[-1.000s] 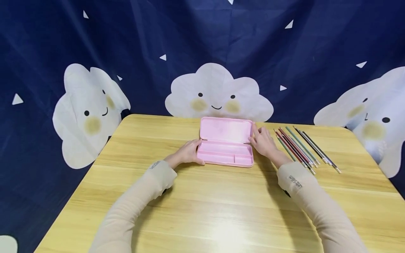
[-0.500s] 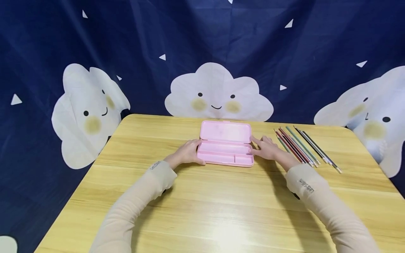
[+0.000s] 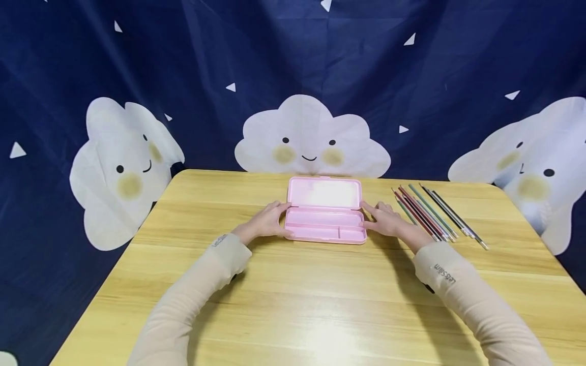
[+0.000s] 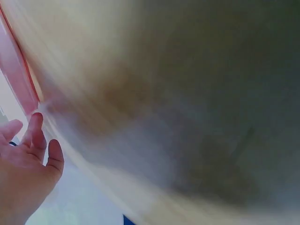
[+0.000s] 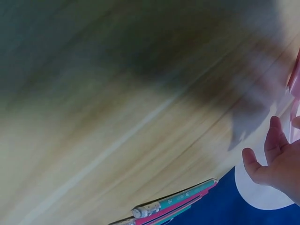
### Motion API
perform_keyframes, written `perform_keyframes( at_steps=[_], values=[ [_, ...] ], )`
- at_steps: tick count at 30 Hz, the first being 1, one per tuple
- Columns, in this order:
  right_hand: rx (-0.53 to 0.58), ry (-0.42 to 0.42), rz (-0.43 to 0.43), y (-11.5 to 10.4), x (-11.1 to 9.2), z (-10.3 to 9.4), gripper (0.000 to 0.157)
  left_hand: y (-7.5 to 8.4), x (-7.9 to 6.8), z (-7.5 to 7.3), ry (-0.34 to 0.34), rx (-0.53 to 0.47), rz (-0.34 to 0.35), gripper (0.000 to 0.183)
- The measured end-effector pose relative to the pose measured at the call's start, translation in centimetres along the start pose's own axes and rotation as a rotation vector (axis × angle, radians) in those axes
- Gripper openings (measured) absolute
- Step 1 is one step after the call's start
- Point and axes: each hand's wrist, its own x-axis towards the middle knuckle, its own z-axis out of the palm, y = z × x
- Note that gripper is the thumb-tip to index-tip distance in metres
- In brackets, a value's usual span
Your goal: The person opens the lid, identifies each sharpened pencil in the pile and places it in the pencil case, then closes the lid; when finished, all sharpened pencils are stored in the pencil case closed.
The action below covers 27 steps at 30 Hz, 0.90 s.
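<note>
A pink pencil case [image 3: 316,233] lies on the table with its lid [image 3: 304,192] laid back and its hollow compartments facing up. The left hand [image 3: 265,221] grips the case's left end, thumb at the front corner and fingers near the hinge. At the opposite end the right hand [image 3: 386,220] holds the case, its thumb at the rim and a finger near the hinge. The left wrist view shows the left hand's bent fingers [image 4: 35,131] beside the case's edge. In the right wrist view, bent fingers [image 5: 275,136] are near the case, which is mostly cut off.
Several pencils [image 3: 426,211] in red, green, black and other colours lie in a loose bunch to the right of the right hand. The wooden table [image 3: 293,295] ends just behind the case, where a blue cloth [image 3: 206,61] with clouds hangs.
The right hand has come down from the lid's right edge to the case's right end. The lid has tilted further back. The left hand stays at the left end; the head view has shifted slightly.
</note>
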Motion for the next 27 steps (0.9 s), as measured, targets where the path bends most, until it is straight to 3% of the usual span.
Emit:
perform_keyframes(
  at_steps=[8, 16, 22, 27],
  values=[
    [0.021, 0.029, -0.001, -0.2, -0.2, 0.5, 0.072, 0.2, 0.0, -0.6, -0.088, 0.096, -0.016, 0.100],
    [0.068, 0.097, -0.053, 0.0, -0.6, 0.4, 0.064, 0.4, -0.1, -0.5, -0.129, 0.088, -0.053, 0.102],
    [0.069, 0.205, -0.030, 2.0, -1.6, -0.4, 0.053, 0.3, 0.0, -0.3, -0.137, 0.041, -0.091, 0.102],
    [0.073, 0.240, 0.019, 4.0, -2.9, -1.1, 0.052, 0.2, 0.1, -0.3, -0.142, 0.010, -0.101, 0.101]
  ],
)
